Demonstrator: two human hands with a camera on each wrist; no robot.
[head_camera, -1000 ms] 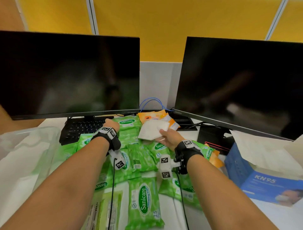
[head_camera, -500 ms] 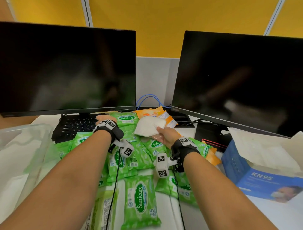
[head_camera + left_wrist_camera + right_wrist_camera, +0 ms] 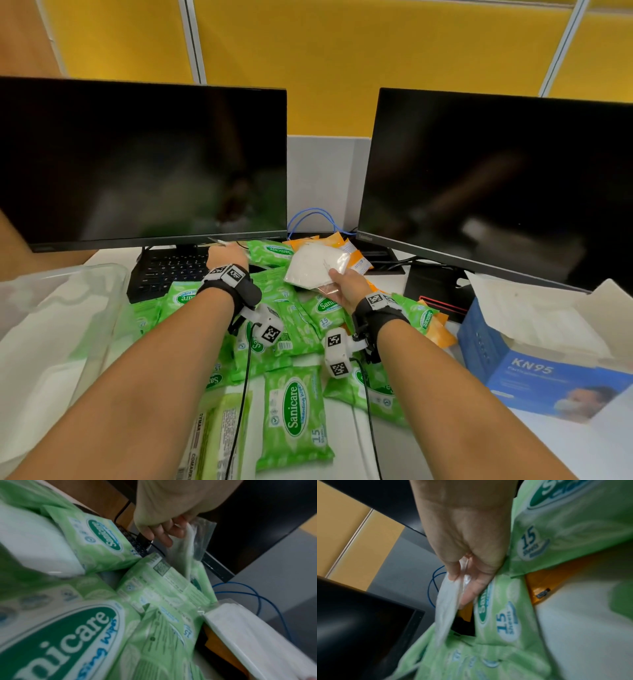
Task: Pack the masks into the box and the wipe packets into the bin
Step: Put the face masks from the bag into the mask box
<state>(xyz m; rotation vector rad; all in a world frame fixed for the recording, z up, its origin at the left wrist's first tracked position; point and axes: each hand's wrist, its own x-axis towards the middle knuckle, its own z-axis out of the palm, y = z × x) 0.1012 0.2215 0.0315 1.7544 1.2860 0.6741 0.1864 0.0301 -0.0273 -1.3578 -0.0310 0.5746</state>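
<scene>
Several green Sanicare wipe packets [image 3: 294, 414] lie heaped on the desk between my arms. My right hand [image 3: 337, 279] pinches a white mask in a clear wrapper [image 3: 311, 265] by its near edge, above the heap; the pinch [image 3: 460, 585] on the mask [image 3: 445, 608] shows in the right wrist view. My left hand [image 3: 224, 255] is at the far end of the heap, by the keyboard. Its fingers [image 3: 164, 536] pinch a thin clear-wrapped packet [image 3: 193, 545], apparently another mask. The blue KN95 box [image 3: 555, 373] stands open at the right. The clear plastic bin [image 3: 68, 294] sits at the left.
Two dark monitors [image 3: 137, 164] [image 3: 496, 178] stand close behind the heap, and a black keyboard [image 3: 171, 270] lies under the left one. Orange sachets [image 3: 329, 240] and a blue cable [image 3: 311, 216] lie between the monitors. A black device [image 3: 435, 287] sits behind the box.
My left hand has moved forward off the wipe packets toward the left monitor's base and now holds a thin clear packet. The right hand keeps its mask, raised slightly.
</scene>
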